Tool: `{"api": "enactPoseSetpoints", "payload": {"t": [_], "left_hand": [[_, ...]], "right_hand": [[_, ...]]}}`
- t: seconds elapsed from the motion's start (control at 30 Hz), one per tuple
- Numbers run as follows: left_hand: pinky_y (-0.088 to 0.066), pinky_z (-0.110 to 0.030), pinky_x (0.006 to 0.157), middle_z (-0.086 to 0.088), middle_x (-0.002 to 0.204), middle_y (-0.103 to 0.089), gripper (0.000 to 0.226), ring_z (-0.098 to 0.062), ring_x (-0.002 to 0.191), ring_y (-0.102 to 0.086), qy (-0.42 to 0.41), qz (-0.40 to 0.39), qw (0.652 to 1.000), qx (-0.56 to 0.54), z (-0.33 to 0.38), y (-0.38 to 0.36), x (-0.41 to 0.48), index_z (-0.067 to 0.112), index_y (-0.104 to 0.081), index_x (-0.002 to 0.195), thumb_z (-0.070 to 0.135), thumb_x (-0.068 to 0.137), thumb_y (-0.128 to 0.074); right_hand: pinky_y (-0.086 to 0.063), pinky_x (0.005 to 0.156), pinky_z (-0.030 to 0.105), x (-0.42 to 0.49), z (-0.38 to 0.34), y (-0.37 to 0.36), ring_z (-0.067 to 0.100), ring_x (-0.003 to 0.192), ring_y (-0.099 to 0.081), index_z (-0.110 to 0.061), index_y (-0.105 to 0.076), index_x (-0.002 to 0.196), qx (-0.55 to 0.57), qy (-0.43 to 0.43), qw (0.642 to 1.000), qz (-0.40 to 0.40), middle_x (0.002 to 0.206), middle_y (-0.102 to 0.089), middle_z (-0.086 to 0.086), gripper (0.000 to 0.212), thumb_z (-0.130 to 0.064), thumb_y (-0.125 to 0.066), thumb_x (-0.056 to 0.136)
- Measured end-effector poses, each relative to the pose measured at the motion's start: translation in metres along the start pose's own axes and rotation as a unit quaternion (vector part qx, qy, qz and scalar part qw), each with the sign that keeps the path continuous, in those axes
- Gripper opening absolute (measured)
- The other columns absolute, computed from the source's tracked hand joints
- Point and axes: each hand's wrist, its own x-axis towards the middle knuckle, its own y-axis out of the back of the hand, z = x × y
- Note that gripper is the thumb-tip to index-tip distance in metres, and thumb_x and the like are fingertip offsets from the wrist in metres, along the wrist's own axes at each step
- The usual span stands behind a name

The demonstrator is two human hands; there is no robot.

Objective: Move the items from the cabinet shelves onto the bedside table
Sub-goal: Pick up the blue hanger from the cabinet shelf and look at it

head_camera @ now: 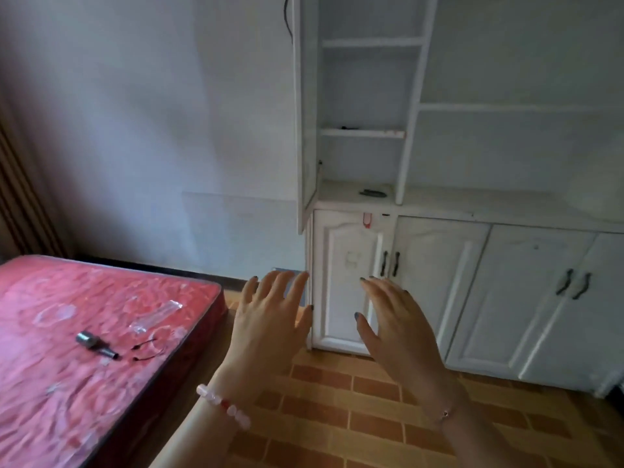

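Empty, fingers spread wide, left hand (270, 315) and right hand (395, 322) hover low before the cabinet (439, 282), and the dark item (373, 193) lies up and far on its ledge, long axis left-right, nearer the right hand.

Single wide-angle head-worn view, looking forward and down, facing the white panelled cabinet (439, 282), left hand (270, 319) and right hand (395, 325) close in foreground, red plastic-wrapped mattress (50, 366) at lower left.
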Motion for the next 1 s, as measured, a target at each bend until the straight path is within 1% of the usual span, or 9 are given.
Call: {"api": "enactPoseSetpoints", "payload": {"t": [0.1,0.17,0.23,0.33,0.43,0.63,0.77,0.9,1.0], "left_hand": [[-0.046,-0.052,0.092,-0.006,0.12,-0.061,0.051,-0.028,0.113,-0.056,-0.014,0.007,1.0,-0.007,-0.016,-0.018,0.041,0.015,-0.053,0.125,0.043,0.087,-0.035],[-0.046,-0.052,0.093,-0.007,0.12,-0.061,0.051,-0.029,0.112,-0.056,-0.022,0.01,1.0,-0.011,-0.021,-0.03,0.065,0.014,-0.053,0.125,0.043,0.087,-0.035],[-0.046,-0.053,0.092,-0.008,0.12,-0.062,0.047,-0.03,0.112,-0.057,-0.034,0.014,0.999,-0.016,-0.021,-0.045,0.084,0.013,-0.053,0.124,0.041,0.088,-0.043],[-0.046,-0.055,0.092,-0.009,0.12,-0.061,0.048,-0.031,0.112,-0.057,-0.052,0.008,0.998,-0.029,-0.017,-0.07,0.107,0.013,-0.054,0.123,0.036,0.083,-0.063],[-0.047,-0.054,0.091,-0.009,0.118,-0.062,0.05,-0.03,0.109,-0.059,-0.075,0.001,0.997,-0.032,-0.01,-0.095,0.13,0.013,-0.055,0.122,0.035,0.079,-0.069],[-0.044,-0.048,0.093,-0.007,0.117,-0.063,0.049,-0.028,0.109,-0.059,-0.111,0.005,0.993,-0.039,0.009,-0.144,0.186,0.014,-0.054,0.122,0.035,0.08,-0.066],[-0.046,-0.049,0.092,-0.009,0.117,-0.063,0.044,-0.029,0.108,-0.059,-0.112,0.023,0.993,-0.036,0.022,-0.183,0.232,0.012,-0.055,0.122,0.034,0.084,-0.061],[-0.048,-0.049,0.09,-0.008,0.115,-0.063,0.047,-0.028,0.106,-0.06,-0.09,0.016,0.995,-0.028,0.04,-0.226,0.279,0.012,-0.056,0.121,0.039,0.082,-0.051],[-0.05,-0.047,0.088,-0.006,0.114,-0.064,0.046,-0.026,0.104,-0.061,-0.083,0.017,0.996,-0.024,0.054,-0.257,0.314,0.013,-0.056,0.12,0.04,0.085,-0.044]], "right_hand": [[-0.04,0.104,0.041,0.038,0.01,-0.005,0.024,0.125,-0.047,-0.013,-0.047,0.133,-0.016,-0.011,1.0,0.021,0.134,-0.053,0.004,0.055,-0.044,-0.032,0.089],[-0.037,0.104,0.038,0.058,0.019,-0.008,0.024,0.126,-0.046,-0.013,-0.046,0.133,-0.019,-0.018,0.999,0.037,0.134,-0.052,0.005,0.052,-0.041,-0.039,0.089],[-0.032,0.107,0.036,0.071,0.029,-0.014,0.023,0.131,-0.041,-0.014,-0.043,0.135,-0.022,-0.027,0.999,0.03,0.138,-0.049,0.004,0.053,-0.04,-0.042,0.089],[-0.033,0.108,0.04,0.083,0.047,-0.023,0.023,0.133,-0.038,-0.016,-0.041,0.137,-0.035,-0.045,0.998,0.023,0.14,-0.046,0.004,0.053,-0.04,-0.044,0.09],[-0.034,0.108,0.042,0.095,0.072,-0.029,0.022,0.134,-0.036,-0.017,-0.039,0.138,-0.044,-0.072,0.996,0.017,0.142,-0.044,0.004,0.053,-0.039,-0.048,0.091],[-0.043,0.099,0.048,0.132,0.13,-0.045,0.027,0.127,-0.046,-0.014,-0.045,0.133,-0.053,-0.096,0.993,0.044,0.135,-0.052,0.006,0.054,-0.044,-0.037,0.088],[-0.04,0.103,0.047,0.167,0.18,-0.065,0.025,0.13,-0.042,-0.014,-0.041,0.135,-0.038,-0.081,0.995,0.053,0.137,-0.049,0.006,0.057,-0.045,-0.03,0.089],[-0.043,0.1,0.046,0.21,0.234,-0.084,0.026,0.126,-0.047,-0.013,-0.043,0.133,-0.023,-0.068,0.995,0.064,0.133,-0.054,0.008,0.055,-0.043,-0.033,0.088],[-0.04,0.101,0.044,0.245,0.273,-0.096,0.027,0.125,-0.048,-0.011,-0.046,0.132,-0.015,-0.059,0.996,0.058,0.132,-0.055,0.009,0.056,-0.042,-0.033,0.087]]}}
